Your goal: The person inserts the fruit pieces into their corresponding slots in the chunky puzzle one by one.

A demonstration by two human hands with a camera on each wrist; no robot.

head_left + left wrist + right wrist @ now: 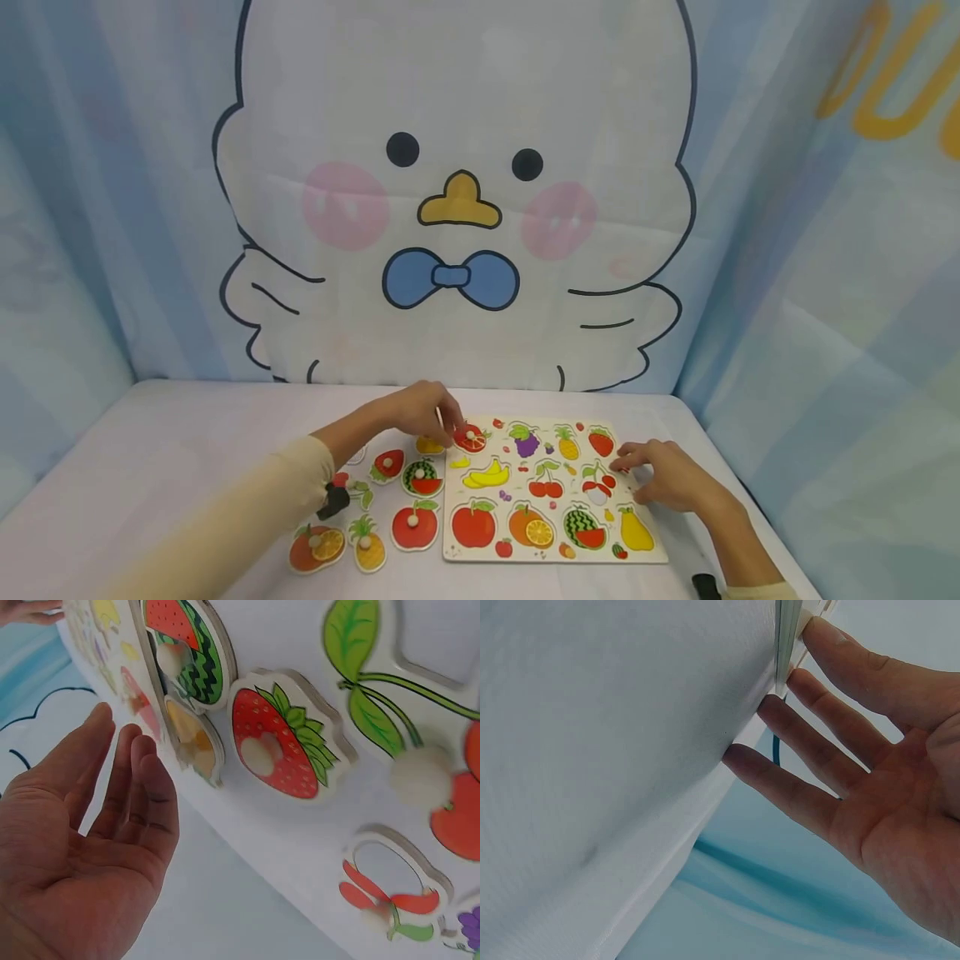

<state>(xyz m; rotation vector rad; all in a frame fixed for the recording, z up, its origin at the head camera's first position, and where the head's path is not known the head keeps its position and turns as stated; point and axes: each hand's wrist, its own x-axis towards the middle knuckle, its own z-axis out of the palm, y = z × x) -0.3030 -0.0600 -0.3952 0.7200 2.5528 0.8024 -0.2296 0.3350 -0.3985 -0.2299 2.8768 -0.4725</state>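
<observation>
A wooden fruit puzzle board [517, 498] lies flat on the white table. My left hand [423, 410] is over its upper left corner, fingertips beside a knobbed red pomegranate piece [471, 437] on the board. In the left wrist view, thumb and fingers of the left hand [97, 817] are apart, with nothing between them. My right hand [663, 475] is at the board's right edge, fingers spread. In the right wrist view, the fingertips of the right hand [877, 750] are right at the board's edge [786, 645] and the tabletop.
Left of the board lie several knobbed pieces: watermelon [422, 478], strawberry [387, 465], apple [415, 527], pineapple [367, 546], orange [317, 548] and a yellow-orange piece [429, 446]. Cherries [457, 825] lie under the left forearm. A printed curtain [465, 350] hangs behind the table.
</observation>
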